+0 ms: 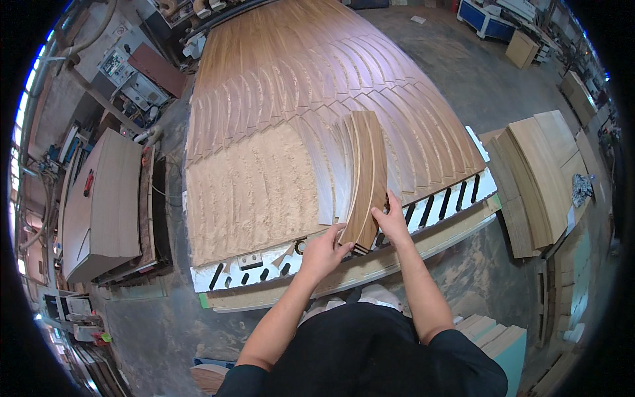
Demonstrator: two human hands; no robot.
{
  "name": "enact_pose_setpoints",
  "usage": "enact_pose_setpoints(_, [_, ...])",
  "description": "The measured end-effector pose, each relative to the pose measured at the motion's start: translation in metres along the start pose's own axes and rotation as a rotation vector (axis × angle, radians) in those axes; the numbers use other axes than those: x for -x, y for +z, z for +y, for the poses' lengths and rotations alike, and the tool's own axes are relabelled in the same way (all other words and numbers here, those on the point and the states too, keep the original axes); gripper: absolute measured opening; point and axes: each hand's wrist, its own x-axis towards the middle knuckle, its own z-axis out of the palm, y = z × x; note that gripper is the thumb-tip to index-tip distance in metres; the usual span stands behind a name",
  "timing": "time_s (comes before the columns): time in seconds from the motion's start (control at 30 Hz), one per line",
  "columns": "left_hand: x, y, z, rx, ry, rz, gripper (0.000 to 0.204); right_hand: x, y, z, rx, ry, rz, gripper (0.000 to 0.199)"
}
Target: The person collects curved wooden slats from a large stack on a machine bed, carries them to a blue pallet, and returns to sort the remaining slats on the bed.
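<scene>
Fingers of both hands were closed around a small stack of cut wooden strips (pixel 366 178), the left hand (pixel 324 251) under its near end, the right hand (pixel 391 221) at its side, held at the near edge of the machine bed (pixel 344 261). Most cut strips (pixel 317 73) lay unlifted across the bed toward its far edge; only the sawdust-covered patch (pixel 248 192) at the near left corner looked cleared, so the gathering appeared early.

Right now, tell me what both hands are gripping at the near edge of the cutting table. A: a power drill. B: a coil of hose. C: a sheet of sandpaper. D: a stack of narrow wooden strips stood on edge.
D: the left hand and right hand clasp the near end of a stack of narrow wooden strips stood on edge above the sawdust-covered panel.
</scene>
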Motion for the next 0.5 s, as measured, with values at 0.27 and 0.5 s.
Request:
enact_pose_setpoints(0.27, [0.002, 0.009, -0.004, 0.021, 0.053, -0.008, 0.056, 0.000, 0.021, -0.026, 0.280, 0.158, 0.007, 0.127])
enact_pose_setpoints(0.5, [-0.041, 0.008, -0.026, 0.054, -0.047, 0.338, 0.048, 0.008, 0.041, -0.042, 0.317, 0.232, 0.016, 0.142])
